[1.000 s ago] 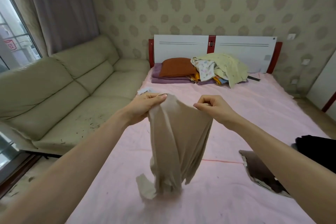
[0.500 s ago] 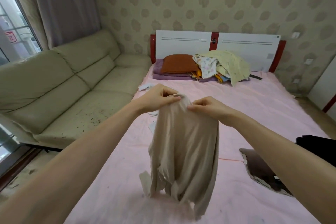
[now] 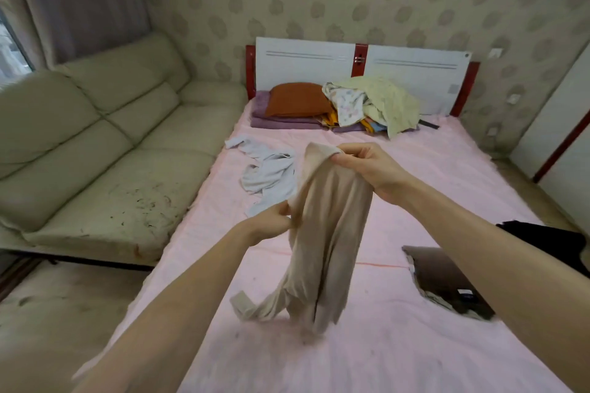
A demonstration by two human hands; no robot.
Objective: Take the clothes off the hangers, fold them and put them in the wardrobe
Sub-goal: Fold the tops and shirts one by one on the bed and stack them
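Holding: beige garment (image 3: pixel 332 217), hem touching pink bed (image 3: pixel 447 175)
Right hand (image 3: pixel 367 166): pinching its top, 12 o'clock
Left hand (image 3: pixel 271 223): gripping its edge, 9 o'clock

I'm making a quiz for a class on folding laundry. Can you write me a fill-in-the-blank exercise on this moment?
1. Both hands hold a ____-coloured garment above the bed.
2. The right hand grips it ____ than the left hand does.
3. The orange pillow lies by the ____.
4. Left of the bed stands a ____.

Missing words: beige; higher; headboard; sofa
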